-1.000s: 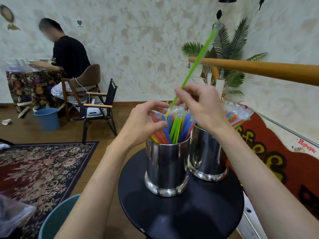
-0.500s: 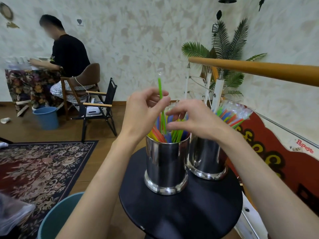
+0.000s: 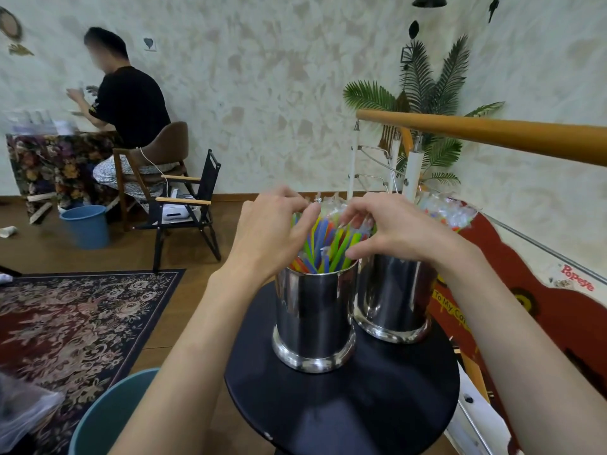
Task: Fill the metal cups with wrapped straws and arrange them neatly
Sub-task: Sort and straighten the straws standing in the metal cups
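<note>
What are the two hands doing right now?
Left hand: fingers curled, pinching the tops of the colourful wrapped straws in the nearer shiny metal cup.
Right hand: fingers curled on the same straws.

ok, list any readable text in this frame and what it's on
"Popeye": red lettering on a white sticker on the wall at right.
"To My Co...": yellow lettering on the red guitar-shaped board, cut off by the right arm.
Nothing readable on the metal cups or straw wrappers.
</note>
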`<state>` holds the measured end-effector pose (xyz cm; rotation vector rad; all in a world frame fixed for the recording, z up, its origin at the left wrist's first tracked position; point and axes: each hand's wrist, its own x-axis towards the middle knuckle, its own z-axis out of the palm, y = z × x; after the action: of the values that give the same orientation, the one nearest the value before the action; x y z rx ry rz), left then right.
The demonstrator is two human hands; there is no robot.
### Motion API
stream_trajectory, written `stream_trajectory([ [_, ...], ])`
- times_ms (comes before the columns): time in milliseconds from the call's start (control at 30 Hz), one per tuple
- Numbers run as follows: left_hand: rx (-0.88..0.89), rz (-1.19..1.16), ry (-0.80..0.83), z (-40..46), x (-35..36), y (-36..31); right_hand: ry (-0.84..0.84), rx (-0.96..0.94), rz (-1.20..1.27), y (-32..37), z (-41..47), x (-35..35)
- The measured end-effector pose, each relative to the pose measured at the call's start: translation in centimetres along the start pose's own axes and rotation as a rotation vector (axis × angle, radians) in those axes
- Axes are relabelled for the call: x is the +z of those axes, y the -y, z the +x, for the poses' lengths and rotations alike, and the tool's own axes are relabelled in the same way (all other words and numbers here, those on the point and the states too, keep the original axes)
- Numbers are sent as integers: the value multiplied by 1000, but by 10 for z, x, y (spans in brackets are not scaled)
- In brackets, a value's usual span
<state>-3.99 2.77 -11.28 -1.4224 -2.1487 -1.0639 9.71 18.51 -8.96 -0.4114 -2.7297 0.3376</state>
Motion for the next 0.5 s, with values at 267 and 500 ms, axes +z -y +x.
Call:
stream_trajectory([
  [267, 81, 194, 285, -5, -1, -10, -16, -23, -9, -10, 7, 9],
  [500, 54, 267, 214, -5, 27, -9, -17, -52, 44, -9, 6, 10],
])
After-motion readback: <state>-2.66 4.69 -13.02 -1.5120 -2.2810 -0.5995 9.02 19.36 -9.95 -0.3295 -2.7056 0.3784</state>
